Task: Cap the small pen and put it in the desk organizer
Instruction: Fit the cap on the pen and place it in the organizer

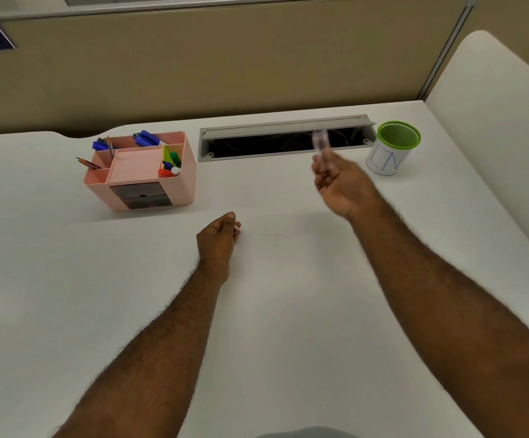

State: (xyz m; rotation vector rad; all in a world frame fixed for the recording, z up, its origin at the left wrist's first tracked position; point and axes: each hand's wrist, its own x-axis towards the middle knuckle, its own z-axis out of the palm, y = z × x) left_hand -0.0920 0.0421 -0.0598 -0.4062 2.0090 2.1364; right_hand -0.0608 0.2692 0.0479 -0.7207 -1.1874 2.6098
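The right hand is raised above the desk with its fingers pinched on a small clear pen, which stands roughly upright out of the fingertips; motion blur smears it, so whether a cap is on it cannot be told. The left hand rests low over the desk in a loose fist, curled inward, and it seems to hold nothing, though the inside of the fist is hidden.

The white desk fills most of the view, backed by a tan partition. A long grey cable slot lies open along the desk's far edge, and the pen is seen in front of it. The pink desk organizer sits on the left, well apart from the right hand; its rear compartments hold blue pens and pencils, its right one green and orange markers, and its central tray is bare. A green-rimmed white cup stands at the far right, just beside the end of the slot.
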